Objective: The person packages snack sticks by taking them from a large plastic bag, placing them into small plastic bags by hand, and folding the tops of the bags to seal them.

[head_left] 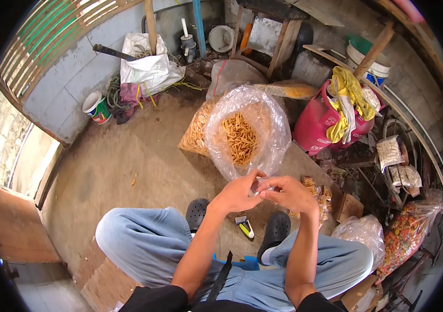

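A large clear plastic bag [276, 122] stands wide open on the floor, with brown stick-shaped snacks [240, 139] inside. Just in front of its near rim, my left hand [235, 194] and my right hand [292, 193] meet, fingers curled together around a small piece of clear plastic [255, 191]. Most of that plastic is hidden by my fingers. Behind my right hand lie small filled packets [324, 202] of snacks. A second bag of snacks [197, 127] leans on the left side of the big one. Between my shoes is a green and white tool [245, 227].
A pink drum [312, 122] with yellow cloths stands right of the bag. A bag of colourful snacks [406, 236] sits at the right edge. A white sack [151, 70] and a small bucket [96, 107] are at the back left. My knees flank the work area.
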A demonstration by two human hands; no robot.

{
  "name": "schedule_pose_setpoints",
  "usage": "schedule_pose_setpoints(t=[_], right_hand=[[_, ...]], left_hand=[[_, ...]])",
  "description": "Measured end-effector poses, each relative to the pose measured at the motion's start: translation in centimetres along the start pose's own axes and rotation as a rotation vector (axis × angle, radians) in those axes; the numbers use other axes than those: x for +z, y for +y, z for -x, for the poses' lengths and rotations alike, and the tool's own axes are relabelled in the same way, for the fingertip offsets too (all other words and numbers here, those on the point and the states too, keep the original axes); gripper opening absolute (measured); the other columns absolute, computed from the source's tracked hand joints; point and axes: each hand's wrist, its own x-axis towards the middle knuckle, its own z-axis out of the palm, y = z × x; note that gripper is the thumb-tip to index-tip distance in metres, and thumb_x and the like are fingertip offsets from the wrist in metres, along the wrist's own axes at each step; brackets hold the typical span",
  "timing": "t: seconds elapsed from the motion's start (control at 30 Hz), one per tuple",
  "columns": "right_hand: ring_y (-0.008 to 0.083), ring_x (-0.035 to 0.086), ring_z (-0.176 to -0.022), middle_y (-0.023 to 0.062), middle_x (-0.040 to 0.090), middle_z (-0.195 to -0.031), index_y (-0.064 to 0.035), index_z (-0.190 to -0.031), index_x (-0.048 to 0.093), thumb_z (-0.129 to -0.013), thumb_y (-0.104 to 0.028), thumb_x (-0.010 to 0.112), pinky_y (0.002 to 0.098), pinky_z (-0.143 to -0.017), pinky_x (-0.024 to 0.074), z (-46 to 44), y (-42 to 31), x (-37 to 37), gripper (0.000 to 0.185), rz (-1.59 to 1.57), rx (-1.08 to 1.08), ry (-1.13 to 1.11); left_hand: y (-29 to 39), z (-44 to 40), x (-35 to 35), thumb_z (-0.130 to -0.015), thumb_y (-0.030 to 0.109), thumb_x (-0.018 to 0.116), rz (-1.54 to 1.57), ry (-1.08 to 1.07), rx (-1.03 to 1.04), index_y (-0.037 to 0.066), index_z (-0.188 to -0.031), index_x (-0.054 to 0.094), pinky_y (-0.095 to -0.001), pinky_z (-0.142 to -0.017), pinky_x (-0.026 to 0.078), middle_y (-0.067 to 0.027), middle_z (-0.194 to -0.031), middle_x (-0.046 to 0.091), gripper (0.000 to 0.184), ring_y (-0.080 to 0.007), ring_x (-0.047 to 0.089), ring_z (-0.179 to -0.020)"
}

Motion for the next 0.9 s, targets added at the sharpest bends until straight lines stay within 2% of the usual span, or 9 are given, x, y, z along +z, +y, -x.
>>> schedule_pose_setpoints(t=[0.03,0.1,0.23,0.3,0.53,0.7,0.73,0.83,0.9], right_hand=[[0.0082,0.057,-0.059,0.0039,0.068,-0.082,-0.0009,-0.105,0.065,-0.089,-0.024,0.060,0.0258,-0.055,0.0455,0.0,-0.2,-0.2,0.028,-0.001,0.001,-0.002],[0.0090,0.057,-0.059,0.0045,0.068,-0.080,-0.0016,-0.096,0.068,-0.090,-0.025,0.060,0.0260,-0.057,0.0459,-0.3,-1.1,-0.7,0.026,0.037,0.338,-0.006],[0.0127,0.058,-0.060,0.0078,0.066,-0.071,-0.0017,-0.095,0.067,-0.090,-0.023,0.057,0.0299,-0.058,0.0469,-1.4,-0.1,-0.3,0.024,0.002,0.405,0.016],[0.0119,0.058,-0.057,0.0071,0.067,-0.073,-0.0023,-0.095,0.067,-0.093,-0.026,0.053,0.0291,-0.052,0.0458,-1.8,0.6,-0.1,0.027,0.024,0.413,0.001],[0.0088,0.056,-0.055,0.0061,0.068,-0.076,-0.0019,-0.098,0.065,-0.093,-0.026,0.053,0.0247,-0.048,0.0440,-4.1,2.0,-0.7,0.028,-0.122,0.432,-0.094],[0.0086,0.057,-0.057,0.0057,0.068,-0.076,-0.0002,-0.095,0.065,-0.090,-0.025,0.057,0.0249,-0.050,0.0440,-8.3,7.3,-1.5,0.027,-0.200,0.425,0.294],[0.0086,0.057,-0.057,0.0057,0.068,-0.076,-0.0002,-0.095,0.065,-0.090,-0.025,0.057,0.0249,-0.050,0.0440,-9.8,9.3,-1.2,0.027,-0.203,0.425,0.289],[0.0136,0.061,-0.061,0.0082,0.068,-0.077,-0.0016,-0.095,0.066,-0.086,-0.023,0.059,0.0278,-0.058,0.0474,-14.7,16.7,0.9,0.024,-0.141,0.380,0.438],[0.0246,0.066,-0.072,0.0138,0.068,-0.082,-0.0042,-0.097,0.067,-0.084,-0.021,0.059,0.0346,-0.069,0.0500,-18.0,20.0,2.6,0.023,0.106,0.247,0.486]], left_hand=[[-0.7,-0.1,0.2,-0.076,0.027,0.068,0.002,0.001,-0.002,0.001,-0.119,0.045,-0.0394,-0.083,0.047,-0.0178,-0.104,0.062,0.056,-0.0334,0.061,-0.098],[-1.6,-0.1,0.4,-0.079,0.031,0.066,-0.003,-0.023,0.035,0.000,-0.117,0.047,-0.0402,-0.077,0.048,-0.0240,-0.095,0.063,0.053,-0.0371,0.062,-0.089],[-2.3,-0.3,0.9,-0.079,0.029,0.068,-0.047,0.000,-0.042,0.000,-0.115,0.047,-0.0398,-0.073,0.048,-0.0221,-0.086,0.063,0.051,-0.0355,0.062,-0.082],[-3.2,-0.6,0.7,-0.078,0.021,0.070,-0.029,-0.114,-0.195,0.001,-0.118,0.050,-0.0350,-0.079,0.047,-0.0173,-0.098,0.063,0.049,-0.0261,0.061,-0.087],[-6.2,-0.7,-0.1,-0.079,0.026,0.073,0.123,-0.064,-0.189,0.001,-0.105,0.057,-0.0316,-0.068,0.047,-0.0079,-0.083,0.064,0.040,-0.0149,0.058,-0.075],[-5.8,-0.9,-1.4,-0.077,0.029,0.077,0.103,-0.059,-0.343,0.002,-0.105,0.057,-0.0260,-0.058,0.044,-0.0038,-0.080,0.062,0.044,-0.0098,0.055,-0.070],[-6.1,-1.1,-1.4,-0.077,0.029,0.077,0.103,-0.056,-0.348,0.002,-0.105,0.057,-0.0260,-0.058,0.044,-0.0038,-0.080,0.062,0.044,-0.0098,0.055,-0.070],[-6.8,-1.4,-1.2,-0.077,0.031,0.078,0.239,-0.035,-0.373,0.002,-0.110,0.055,-0.0243,-0.057,0.046,-0.0037,-0.083,0.063,0.050,-0.0091,0.057,-0.074],[-7.0,-1.7,-1.1,-0.077,0.032,0.077,0.396,-0.035,-0.407,0.002,-0.116,0.051,-0.0243,-0.056,0.049,-0.0043,-0.089,0.063,0.055,-0.0099,0.059,-0.079]])
